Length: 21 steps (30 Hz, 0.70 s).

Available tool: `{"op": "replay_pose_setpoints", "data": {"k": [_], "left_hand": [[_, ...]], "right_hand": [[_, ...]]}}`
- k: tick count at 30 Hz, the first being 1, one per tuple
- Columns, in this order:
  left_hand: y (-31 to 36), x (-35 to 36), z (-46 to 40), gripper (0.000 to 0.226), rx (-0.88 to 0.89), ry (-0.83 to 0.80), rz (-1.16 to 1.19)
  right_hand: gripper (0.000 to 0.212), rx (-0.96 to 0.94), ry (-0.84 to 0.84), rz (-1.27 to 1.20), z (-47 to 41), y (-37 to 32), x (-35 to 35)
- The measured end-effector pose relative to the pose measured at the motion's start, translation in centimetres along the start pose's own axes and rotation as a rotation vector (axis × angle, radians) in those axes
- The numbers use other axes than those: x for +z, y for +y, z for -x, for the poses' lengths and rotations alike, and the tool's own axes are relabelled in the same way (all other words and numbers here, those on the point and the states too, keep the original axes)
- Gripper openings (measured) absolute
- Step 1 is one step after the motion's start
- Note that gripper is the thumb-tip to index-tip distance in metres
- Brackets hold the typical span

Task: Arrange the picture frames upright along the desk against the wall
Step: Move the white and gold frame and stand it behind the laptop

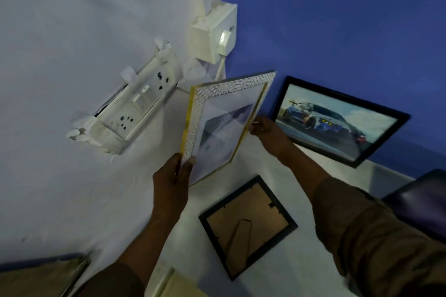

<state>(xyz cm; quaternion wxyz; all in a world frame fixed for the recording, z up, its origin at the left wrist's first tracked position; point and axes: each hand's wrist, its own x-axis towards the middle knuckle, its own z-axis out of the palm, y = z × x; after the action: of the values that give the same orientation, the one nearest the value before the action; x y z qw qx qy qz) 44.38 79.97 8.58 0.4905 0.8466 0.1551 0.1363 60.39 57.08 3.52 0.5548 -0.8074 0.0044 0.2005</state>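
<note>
i see both hands gripping a silver-and-gold frame above the white desk: left hand pinching its lower corner, right hand closed on its right edge. a car picture leans upright against the blue wall; a black frame lies face down.

A silver-and-gold frame is held above the counter by the left hand and right hand. A car picture is leaned against the blue wall; a black frame is laid face-down.
</note>
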Motion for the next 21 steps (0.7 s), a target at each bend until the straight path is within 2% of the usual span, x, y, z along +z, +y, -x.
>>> {"op": "replay_pose_setpoints", "data": {"k": [4, 8, 10, 14, 17, 21], "left_hand": [[4.7, 0.2, 0.8, 0.040, 0.189, -0.008, -0.076], [8.7, 1.8, 2.7, 0.030, 0.386, -0.078, -0.241], [11.2, 3.0, 4.1, 0.032, 0.401, -0.130, -0.288], [17.5, 5.3, 7.9, 0.044, 0.524, -0.256, -0.385], [22.8, 7.1, 11.3, 0.031, 0.648, -0.380, -0.481], [29.9, 10.2, 16.2, 0.026, 0.879, -0.515, -0.615]], "right_hand": [[0.024, 0.073, 0.017, 0.064, 6.0, -0.1, -2.6], [0.039, 0.080, 0.085, 0.153, 13.0, 1.7, -7.3], [0.036, 0.003, 0.141, 0.277, 17.3, 2.0, -10.1], [0.021, -0.184, 0.421, 0.385, 27.7, 1.9, -15.7], [0.018, -0.383, 0.650, 0.466, 35.5, 1.2, -18.9], [0.026, -0.512, 0.816, 0.667, 44.7, 0.5, -22.7]]}}
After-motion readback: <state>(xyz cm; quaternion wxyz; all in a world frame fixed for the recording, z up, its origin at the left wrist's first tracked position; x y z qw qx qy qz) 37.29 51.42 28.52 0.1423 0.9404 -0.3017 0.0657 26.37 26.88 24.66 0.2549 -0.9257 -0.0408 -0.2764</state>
